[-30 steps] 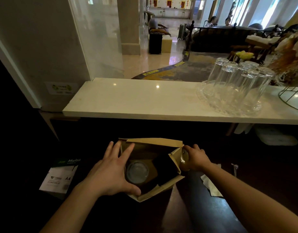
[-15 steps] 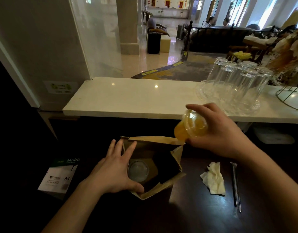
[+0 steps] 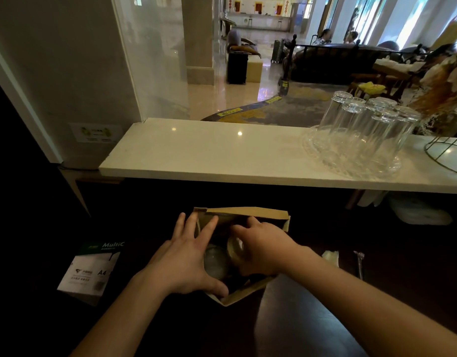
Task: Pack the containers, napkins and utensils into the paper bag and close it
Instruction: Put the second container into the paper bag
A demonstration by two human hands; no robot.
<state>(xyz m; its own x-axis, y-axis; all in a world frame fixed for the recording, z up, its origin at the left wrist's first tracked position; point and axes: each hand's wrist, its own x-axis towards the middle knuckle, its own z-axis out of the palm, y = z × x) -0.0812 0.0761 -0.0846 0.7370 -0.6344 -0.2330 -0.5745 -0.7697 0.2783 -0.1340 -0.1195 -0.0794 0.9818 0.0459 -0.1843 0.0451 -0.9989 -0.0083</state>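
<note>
Nearby, paper ream [image 3: 89, 273] ("Multi", "A4")

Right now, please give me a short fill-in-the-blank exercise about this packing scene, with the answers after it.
1. The right hand lowers a lidded container into the paper ____.
2. The left hand holds the bag's ____ side open.
3. The napkin lies on the dark table, to the ____ of the bag.
4. The drinking glasses on the white counter stand upside ____.

Answers: bag; left; right; down
</note>
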